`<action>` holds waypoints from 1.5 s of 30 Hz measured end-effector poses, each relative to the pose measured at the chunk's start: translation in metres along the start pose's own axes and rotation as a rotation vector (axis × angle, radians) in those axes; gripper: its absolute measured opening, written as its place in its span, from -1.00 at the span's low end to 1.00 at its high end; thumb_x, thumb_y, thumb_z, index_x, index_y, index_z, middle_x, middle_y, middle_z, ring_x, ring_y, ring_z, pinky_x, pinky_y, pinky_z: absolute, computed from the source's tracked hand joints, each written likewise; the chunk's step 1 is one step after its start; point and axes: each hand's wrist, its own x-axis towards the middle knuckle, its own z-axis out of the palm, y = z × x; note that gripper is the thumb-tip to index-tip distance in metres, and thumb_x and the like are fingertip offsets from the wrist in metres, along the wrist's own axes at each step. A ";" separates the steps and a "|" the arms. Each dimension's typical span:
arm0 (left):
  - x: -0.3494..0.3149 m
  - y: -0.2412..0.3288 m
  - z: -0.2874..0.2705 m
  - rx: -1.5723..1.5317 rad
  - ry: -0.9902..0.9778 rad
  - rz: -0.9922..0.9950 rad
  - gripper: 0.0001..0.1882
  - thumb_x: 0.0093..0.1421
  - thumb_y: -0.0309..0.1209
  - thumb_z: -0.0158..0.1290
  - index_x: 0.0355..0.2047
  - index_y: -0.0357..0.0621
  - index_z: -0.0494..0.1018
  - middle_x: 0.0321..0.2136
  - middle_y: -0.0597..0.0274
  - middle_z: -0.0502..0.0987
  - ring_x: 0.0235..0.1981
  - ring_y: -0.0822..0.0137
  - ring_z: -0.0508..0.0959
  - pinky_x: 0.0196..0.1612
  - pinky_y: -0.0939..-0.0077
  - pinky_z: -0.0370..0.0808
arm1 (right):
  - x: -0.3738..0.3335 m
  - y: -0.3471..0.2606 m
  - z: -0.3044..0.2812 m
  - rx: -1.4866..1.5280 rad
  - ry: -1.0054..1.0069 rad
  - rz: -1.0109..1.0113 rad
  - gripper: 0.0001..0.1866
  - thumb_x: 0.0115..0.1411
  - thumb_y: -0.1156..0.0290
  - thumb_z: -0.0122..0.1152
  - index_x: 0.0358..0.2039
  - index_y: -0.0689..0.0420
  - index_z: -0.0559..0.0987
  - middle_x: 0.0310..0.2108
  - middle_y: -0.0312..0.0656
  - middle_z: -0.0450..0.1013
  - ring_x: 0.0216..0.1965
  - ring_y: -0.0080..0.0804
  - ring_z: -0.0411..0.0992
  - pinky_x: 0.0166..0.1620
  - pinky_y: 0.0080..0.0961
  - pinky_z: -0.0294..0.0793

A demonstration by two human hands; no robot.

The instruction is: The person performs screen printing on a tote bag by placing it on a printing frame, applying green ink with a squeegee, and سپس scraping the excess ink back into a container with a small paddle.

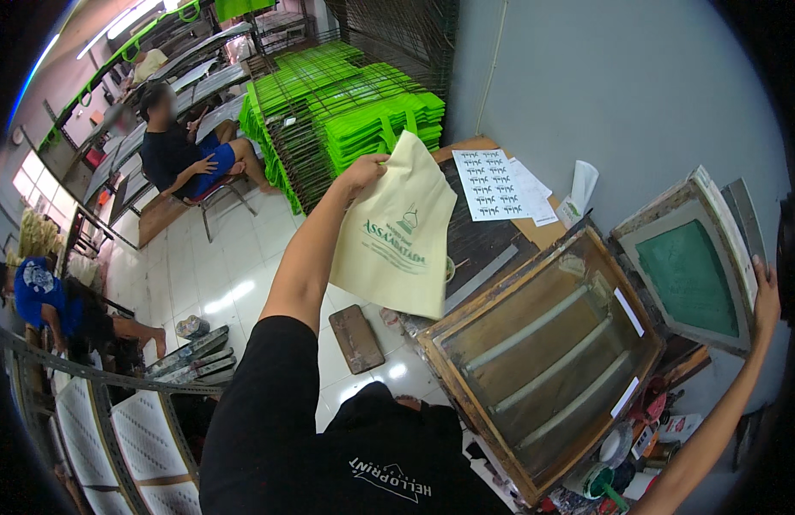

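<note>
A cream bag (389, 245) with a dark green print is held up by the left hand (364, 174), whose fingers are closed on its upper edge; the bag is hung at a slant over the near end of the dark counter (468, 257). The right hand (766, 300) is placed against the right edge of a tilted screen (694, 257) with a green centre; its fingers are partly bent, but whether they are closed around that edge cannot be told. Between the hands, a wood-framed panel (552, 365) is seen, crossed by three pale tubes (548, 367). Printed sheets (490, 186) are laid beyond it, near the grey wall (578, 86). Bright green bags (376, 129) are stacked on a wire rack (299, 142), near which a person (179, 154) in blue shorts is seated.
</note>
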 end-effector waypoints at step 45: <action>-0.376 -0.382 0.163 0.728 -0.011 -0.754 -0.34 0.12 0.00 0.18 -0.02 -0.39 0.44 -0.11 -0.34 0.55 0.06 -0.11 0.51 0.07 0.05 0.47 | -0.022 0.031 0.000 0.002 0.031 0.033 -0.07 0.15 -0.24 0.20 0.24 0.35 0.36 0.19 0.21 0.35 0.24 0.01 0.32 0.30 -0.22 0.21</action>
